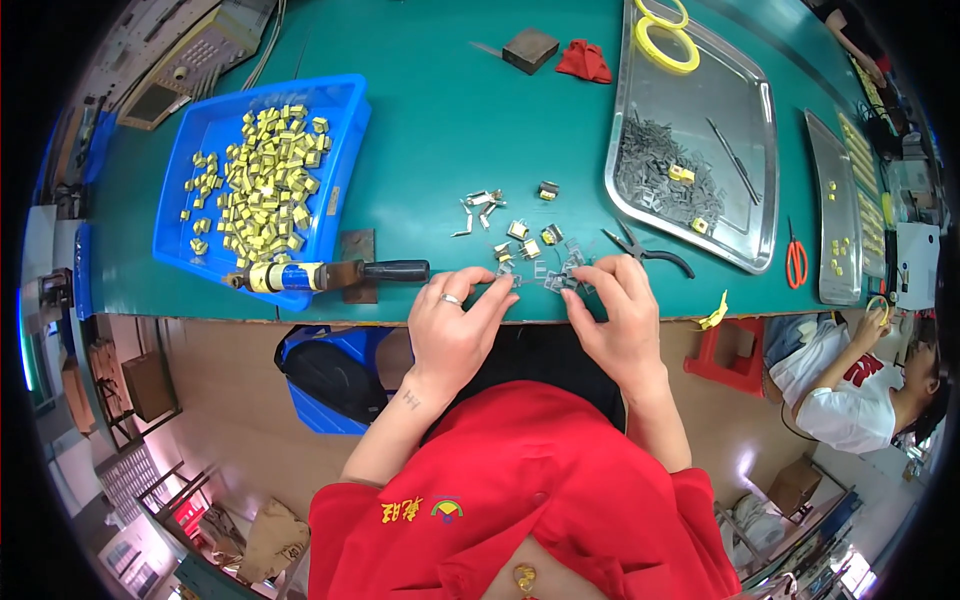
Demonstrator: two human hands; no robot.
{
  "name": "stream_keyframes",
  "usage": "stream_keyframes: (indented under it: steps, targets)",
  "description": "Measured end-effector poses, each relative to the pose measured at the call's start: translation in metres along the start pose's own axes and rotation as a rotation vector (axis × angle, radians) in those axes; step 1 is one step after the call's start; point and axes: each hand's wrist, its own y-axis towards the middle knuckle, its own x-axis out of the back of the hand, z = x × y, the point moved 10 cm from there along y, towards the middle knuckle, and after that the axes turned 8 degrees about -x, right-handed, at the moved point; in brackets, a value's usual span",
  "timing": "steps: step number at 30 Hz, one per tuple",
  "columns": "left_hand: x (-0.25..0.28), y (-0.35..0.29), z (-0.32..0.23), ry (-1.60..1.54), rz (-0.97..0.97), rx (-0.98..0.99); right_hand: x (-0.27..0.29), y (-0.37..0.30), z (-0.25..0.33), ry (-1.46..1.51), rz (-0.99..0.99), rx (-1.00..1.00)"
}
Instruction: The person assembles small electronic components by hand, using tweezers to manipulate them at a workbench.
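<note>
My left hand [455,325] and my right hand [618,318] rest at the near edge of the green table [440,120], fingertips pinched toward each other on a small grey metal clip part [553,281]. A ring sits on a left finger. Just beyond the fingers lie a few small yellow-taped components [530,248] and loose bent metal clips [478,205]. Black pliers [648,252] lie right of my right hand's fingertips.
A blue bin [345,110] of yellow-taped parts stands at the left, a black-handled tool [330,273] before it. A steel tray [765,150] with dark metal pieces and yellow tape rolls [667,45] is at the right. Red scissors [796,262] lie beyond. Another person [865,385] sits at right.
</note>
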Motion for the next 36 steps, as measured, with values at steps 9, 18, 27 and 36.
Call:
stream_keyframes:
  steps: [9,18,27,36]
  targets:
    - [0.012,-0.019,0.021,0.031,-0.058,0.067,-0.023,0.004,0.017,0.044,0.031,0.098]
    - [0.005,-0.006,-0.002,-0.012,-0.027,-0.08,-0.007,0.0,0.009,0.033,-0.01,0.068]
    - [0.015,-0.018,0.02,0.033,-0.057,0.0,-0.037,0.004,0.033,-0.05,0.086,0.155]
    - [0.017,-0.022,0.023,-0.068,-0.083,0.04,-0.04,0.008,0.036,-0.077,0.078,0.134]
